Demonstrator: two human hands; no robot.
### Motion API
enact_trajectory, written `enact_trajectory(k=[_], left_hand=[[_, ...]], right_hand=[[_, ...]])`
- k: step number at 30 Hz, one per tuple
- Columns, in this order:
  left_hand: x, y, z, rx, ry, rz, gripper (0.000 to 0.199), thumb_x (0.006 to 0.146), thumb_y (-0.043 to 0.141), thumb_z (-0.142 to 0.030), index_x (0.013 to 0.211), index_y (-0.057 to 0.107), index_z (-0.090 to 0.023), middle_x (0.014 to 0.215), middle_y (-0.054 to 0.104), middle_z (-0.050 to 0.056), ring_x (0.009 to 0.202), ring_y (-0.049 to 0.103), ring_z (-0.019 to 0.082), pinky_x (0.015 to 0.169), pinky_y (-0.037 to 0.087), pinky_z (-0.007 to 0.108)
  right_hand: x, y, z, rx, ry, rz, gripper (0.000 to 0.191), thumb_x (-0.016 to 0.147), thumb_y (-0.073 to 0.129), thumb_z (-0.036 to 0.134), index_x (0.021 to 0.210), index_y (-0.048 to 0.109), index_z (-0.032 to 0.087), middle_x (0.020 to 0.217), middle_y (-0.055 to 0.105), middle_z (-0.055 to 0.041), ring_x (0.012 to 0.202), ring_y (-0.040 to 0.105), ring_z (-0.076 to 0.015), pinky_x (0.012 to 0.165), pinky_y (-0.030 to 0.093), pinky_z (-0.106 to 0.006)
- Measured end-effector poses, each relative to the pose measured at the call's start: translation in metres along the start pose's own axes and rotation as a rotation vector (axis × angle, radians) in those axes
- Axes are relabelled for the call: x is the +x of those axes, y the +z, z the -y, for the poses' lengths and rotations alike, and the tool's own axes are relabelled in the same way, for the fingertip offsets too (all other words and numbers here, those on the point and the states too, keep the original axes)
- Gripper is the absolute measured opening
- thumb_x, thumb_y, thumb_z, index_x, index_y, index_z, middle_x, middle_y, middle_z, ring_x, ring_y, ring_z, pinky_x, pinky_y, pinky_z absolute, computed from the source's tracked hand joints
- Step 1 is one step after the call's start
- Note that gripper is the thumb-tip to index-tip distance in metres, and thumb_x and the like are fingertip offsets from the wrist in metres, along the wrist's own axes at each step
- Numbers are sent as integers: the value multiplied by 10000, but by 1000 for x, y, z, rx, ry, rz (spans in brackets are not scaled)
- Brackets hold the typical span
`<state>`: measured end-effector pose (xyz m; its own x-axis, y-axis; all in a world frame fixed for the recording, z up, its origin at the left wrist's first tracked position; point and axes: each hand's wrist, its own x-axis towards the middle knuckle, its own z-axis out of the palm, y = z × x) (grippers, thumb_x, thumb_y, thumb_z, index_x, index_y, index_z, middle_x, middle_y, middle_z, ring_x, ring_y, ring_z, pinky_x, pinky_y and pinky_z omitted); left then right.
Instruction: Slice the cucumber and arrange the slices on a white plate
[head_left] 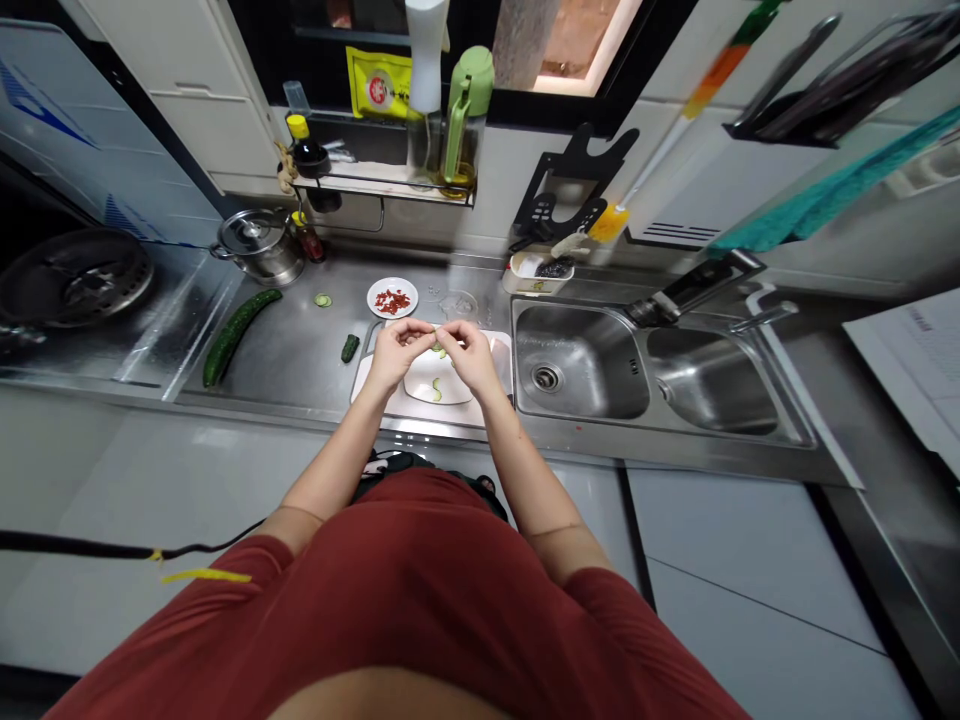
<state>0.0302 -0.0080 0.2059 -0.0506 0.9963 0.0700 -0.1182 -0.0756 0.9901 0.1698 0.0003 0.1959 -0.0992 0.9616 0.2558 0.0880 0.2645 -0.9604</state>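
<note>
Centrally, the left hand [397,358] and right hand [471,358] pinch a thin cucumber slice [439,347] between their fingertips, held over a white plate [421,385] on a pale board [373,385], apparently to keep drips off the bench [300,370].

The left hand [397,352] and right hand [472,358] cover most of what their fingers pinch, leaving only a pale green sliver in view, and they hide part of the white plate [439,382] below. The red bits on the small dish [373,298] and the dark contents of the white container [519,280] are too small to identify. The print on the yellow packet [379,83] is hard to read. The clear bowl [458,306] barely shows against the steel. The right edge cuts off the sheet of paper [919,370], whose lettering is too small to read.
</note>
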Motion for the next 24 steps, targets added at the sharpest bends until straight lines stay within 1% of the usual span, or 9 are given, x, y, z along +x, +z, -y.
enact_trajectory(k=[2, 4, 6, 8, 10, 12, 15, 21, 24], left_hand=[[-2, 1, -1, -16, 6, 15, 304, 612, 792, -323, 812, 657, -136, 750, 639, 8, 693, 582, 91, 683, 464, 215], [-4, 1, -2, -52, -17, 40, 367, 605, 799, -329, 886, 648, -147, 740, 634, -2, 678, 577, 82, 651, 453, 199], [-5, 1, -2, -93, -67, 58, 465, 598, 807, -347, 985, 624, -166, 738, 633, -9, 641, 563, 70, 579, 418, 172], [-6, 1, -2, -131, -124, 58, 503, 621, 791, -388, 1037, 599, -181, 749, 636, -9, 596, 539, 54, 496, 354, 147], [-7, 1, -1, -166, -180, 47, 441, 666, 750, -447, 981, 595, -181, 726, 624, -11, 548, 508, 40, 437, 285, 134], [-9, 3, 0, -187, -245, 60, 390, 701, 706, -504, 853, 582, -167, 659, 589, -18, 505, 476, 31, 403, 231, 130], [-15, 6, -1, -223, -355, 134, 425, 716, 669, -565, 741, 547, -158, 596, 551, -18, 477, 464, 33, 386, 209, 127], [-21, 12, -5, -409, -651, 401, 570, 761, 523, -694, 782, 596, -128, 623, 592, 37, 462, 494, 59, 357, 231, 140], [-19, 13, -6, -513, -715, 412, 508, 789, 537, -641, 847, 599, -140, 642, 599, 29, 461, 504, 65, 349, 243, 138]], right_hand=[[-2, 0, 3, -3, -1, -9, 312, 821, 581, 499, 766, 598, 192, 740, 595, 17, 729, 546, -128, 733, 458, -279], [-4, -1, 6, 1, 4, -31, 305, 816, 585, 489, 754, 593, 191, 729, 593, 20, 724, 547, -126, 730, 457, -275], [-6, -3, 11, 13, 19, -63, 298, 810, 592, 483, 750, 586, 191, 725, 596, 20, 728, 551, -127, 714, 454, -266], [-7, -5, 16, 34, 34, -101, 295, 807, 598, 479, 755, 583, 190, 733, 602, 14, 734, 556, -131, 690, 450, -259], [-9, -6, 20, 55, 40, -129, 291, 810, 602, 476, 769, 587, 188, 751, 609, 6, 743, 563, -134, 676, 447, -257], [-10, -8, 23, 67, 39, -147, 286, 812, 607, 472, 780, 593, 188, 765, 614, 1, 751, 566, -136, 675, 446, -257], [-11, -8, 24, 77, 35, -171, 275, 813, 614, 462, 791, 601, 188, 768, 615, 0, 756, 566, -135, 676, 443, -254], [-14, -8, 20, 66, -6, -147, 282, 821, 604, 477, 812, 602, 195, 812, 614, -4, 795, 566, -137, 699, 446, -254], [-16, -10, 17, 69, -36, -122, 287, 827, 595, 489, 811, 596, 202, 850, 604, -13, 824, 566, -143, 706, 453, -258]])
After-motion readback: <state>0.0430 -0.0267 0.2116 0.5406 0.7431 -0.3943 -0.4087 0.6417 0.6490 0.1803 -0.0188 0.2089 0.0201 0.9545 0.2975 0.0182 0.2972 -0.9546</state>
